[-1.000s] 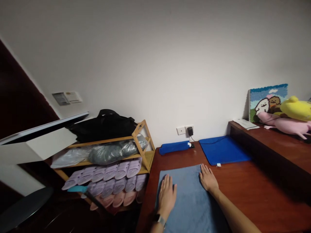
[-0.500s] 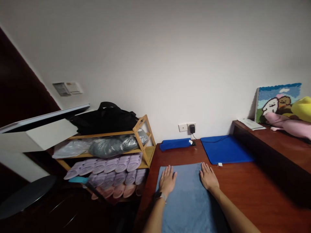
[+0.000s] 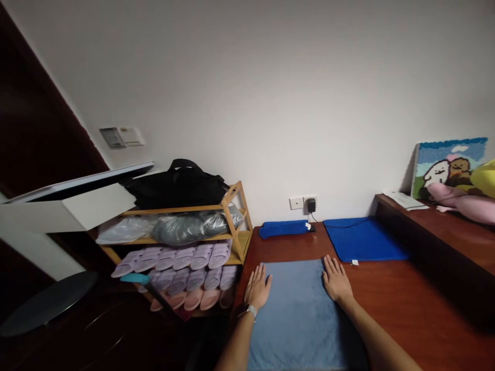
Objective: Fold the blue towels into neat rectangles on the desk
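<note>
A grey-blue towel [image 3: 296,309] lies spread flat on the reddish-brown wooden table [image 3: 390,304]. My left hand [image 3: 258,288] rests flat along its left edge near the far corner, fingers stretched out and a watch on the wrist. At the far right corner my right hand [image 3: 336,278] lies flat, fingers extended over the towel's edge. Beyond them, a folded dark blue cloth [image 3: 286,228] sits by the wall. A flat blue cloth [image 3: 365,239] with a white tag lies to the right, past my right hand.
A wooden shoe rack [image 3: 243,242] with several purple slippers [image 3: 183,257] and a black bag [image 3: 181,185] stands left of the table. A black plug [image 3: 311,205] sits in the wall outlet. On the raised right ledge are papers [image 3: 406,200] and a pink plush toy [image 3: 460,202].
My left hand has slid left to the towel's edge. My right hand stays near the far right corner, shifted slightly. The whole view has swung a little to the left.
</note>
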Tool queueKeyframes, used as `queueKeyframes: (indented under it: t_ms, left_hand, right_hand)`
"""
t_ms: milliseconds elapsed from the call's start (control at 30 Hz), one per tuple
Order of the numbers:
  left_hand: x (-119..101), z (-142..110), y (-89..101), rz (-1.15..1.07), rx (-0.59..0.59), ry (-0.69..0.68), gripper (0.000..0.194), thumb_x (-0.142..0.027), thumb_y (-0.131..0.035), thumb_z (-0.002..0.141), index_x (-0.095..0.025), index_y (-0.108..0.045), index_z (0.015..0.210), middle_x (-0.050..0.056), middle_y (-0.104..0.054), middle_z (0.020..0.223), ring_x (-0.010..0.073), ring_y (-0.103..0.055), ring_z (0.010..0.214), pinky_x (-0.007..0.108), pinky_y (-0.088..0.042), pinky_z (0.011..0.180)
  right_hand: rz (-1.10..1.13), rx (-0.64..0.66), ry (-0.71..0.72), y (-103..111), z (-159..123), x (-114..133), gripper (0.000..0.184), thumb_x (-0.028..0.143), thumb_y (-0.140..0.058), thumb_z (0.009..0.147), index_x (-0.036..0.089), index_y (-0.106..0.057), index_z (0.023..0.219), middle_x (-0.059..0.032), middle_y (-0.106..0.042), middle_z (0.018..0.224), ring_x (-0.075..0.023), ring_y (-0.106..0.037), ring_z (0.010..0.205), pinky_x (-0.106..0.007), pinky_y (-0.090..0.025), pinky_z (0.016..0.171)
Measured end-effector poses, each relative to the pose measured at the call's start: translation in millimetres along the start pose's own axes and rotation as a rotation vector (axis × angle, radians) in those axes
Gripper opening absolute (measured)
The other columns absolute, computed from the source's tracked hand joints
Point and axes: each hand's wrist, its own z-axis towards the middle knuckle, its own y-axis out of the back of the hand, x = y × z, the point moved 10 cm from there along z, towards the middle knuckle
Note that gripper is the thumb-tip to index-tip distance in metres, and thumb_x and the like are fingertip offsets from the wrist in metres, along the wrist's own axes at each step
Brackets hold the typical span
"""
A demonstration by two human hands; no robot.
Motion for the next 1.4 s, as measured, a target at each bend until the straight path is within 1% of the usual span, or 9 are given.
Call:
queueKeyframes:
  t_ms: [467, 667, 733, 800, 900, 1000, 1100, 1300, 1400]
  left_hand:
    - [1.0, -0.4, 1.1, -0.023, 0.007, 0.009, 0.066, -0.048, -0.027, 0.107, -0.014, -0.038, 0.162, 0.012, -0.032, 0.171, 0.0252, -0.030, 0.158, 0.046, -0.026, 0.130]
    - [-3.1, 8.6, 17.9, -0.012, -0.021, 0.003, 0.061, -0.044, -0.031, 0.106, -0.012, -0.049, 0.155, 0.017, -0.046, 0.163, 0.0317, -0.039, 0.154, 0.052, -0.031, 0.127]
    - [-27.0, 11.3, 23.4, 0.000, -0.057, -0.016, 0.062, -0.043, -0.026, 0.108, -0.010, -0.048, 0.155, 0.018, -0.042, 0.166, 0.0320, -0.034, 0.157, 0.053, -0.027, 0.129]
    - [-71.5, 11.1, 21.0, -0.011, -0.075, -0.088, 0.062, -0.043, -0.023, 0.109, -0.012, -0.047, 0.157, 0.015, -0.038, 0.168, 0.0295, -0.031, 0.158, 0.050, -0.026, 0.130]
    - [-156.4, 3.2, 3.6, -0.075, -0.047, -0.286, 0.062, -0.047, -0.022, 0.109, -0.018, -0.043, 0.160, 0.009, -0.036, 0.170, 0.0247, -0.031, 0.158, 0.047, -0.027, 0.130]
    - [-197.8, -2.3, -16.5, -0.104, 0.021, -0.322, 0.066, -0.051, -0.018, 0.109, -0.019, -0.037, 0.163, 0.008, -0.035, 0.171, 0.0236, -0.029, 0.159, 0.046, -0.027, 0.130]
    - [-172.1, -0.9, -18.3, -0.083, 0.029, -0.237, 0.067, -0.052, -0.018, 0.108, -0.019, -0.038, 0.163, 0.010, -0.037, 0.169, 0.0260, -0.030, 0.158, 0.050, -0.026, 0.130]
    - [-21.0, -14.0, -2.7, 0.010, 0.086, 0.008, 0.067, -0.049, -0.022, 0.107, -0.014, -0.036, 0.163, 0.012, -0.032, 0.170, 0.0268, -0.027, 0.159, 0.049, -0.026, 0.130]
    - [19.3, -30.2, -1.6, 0.013, 0.080, 0.002, 0.068, -0.049, -0.020, 0.107, -0.012, -0.032, 0.164, 0.012, -0.029, 0.171, 0.0249, -0.028, 0.159, 0.047, -0.026, 0.130]
  right_hand:
    - [0.063, 0.089, 0.032, -5.1, 2.5, 2.2, 0.068, 0.036, -0.018, 0.104, 0.006, -0.025, 0.165, -0.0083, -0.024, 0.173, -0.0235, -0.020, 0.161, -0.041, -0.017, 0.131]
    - [0.078, 0.057, 0.046, -0.8, 2.8, 5.1, 0.068, 0.035, -0.021, 0.103, 0.006, -0.029, 0.164, -0.0092, -0.026, 0.172, -0.0245, -0.022, 0.161, -0.042, -0.017, 0.131]
    - [0.087, 0.057, 0.047, -0.8, 3.2, 5.1, 0.068, 0.034, -0.021, 0.103, 0.006, -0.029, 0.164, -0.0092, -0.026, 0.172, -0.0242, -0.022, 0.161, -0.042, -0.018, 0.131]
    - [0.092, 0.055, 0.047, 0.3, 3.3, 5.0, 0.068, 0.035, -0.021, 0.103, 0.006, -0.029, 0.164, -0.0093, -0.026, 0.172, -0.0239, -0.022, 0.161, -0.042, -0.018, 0.131]
    - [0.092, 0.054, 0.056, 2.6, 2.4, 5.8, 0.068, 0.035, -0.020, 0.103, 0.006, -0.029, 0.164, -0.0104, -0.027, 0.172, -0.0240, -0.022, 0.161, -0.042, -0.018, 0.131]
    - [0.077, 0.063, 0.061, 2.9, 1.5, 6.5, 0.068, 0.034, -0.020, 0.103, 0.005, -0.029, 0.164, -0.0105, -0.027, 0.172, -0.0244, -0.022, 0.161, -0.042, -0.018, 0.131]
    - [0.083, 0.067, 0.043, 1.6, 1.5, 5.0, 0.068, 0.035, -0.020, 0.103, 0.007, -0.028, 0.164, -0.0094, -0.026, 0.172, -0.0236, -0.021, 0.161, -0.041, -0.017, 0.131]
    - [0.090, 0.069, 0.038, 1.4, 1.6, 4.5, 0.068, 0.035, -0.020, 0.104, 0.007, -0.028, 0.164, -0.0087, -0.026, 0.172, -0.0231, -0.022, 0.161, -0.040, -0.016, 0.131]
    - [0.073, 0.082, 0.034, 0.4, 0.9, 3.8, 0.068, 0.035, -0.019, 0.103, 0.006, -0.027, 0.165, -0.0084, -0.026, 0.173, -0.0232, -0.021, 0.161, -0.041, -0.016, 0.131]
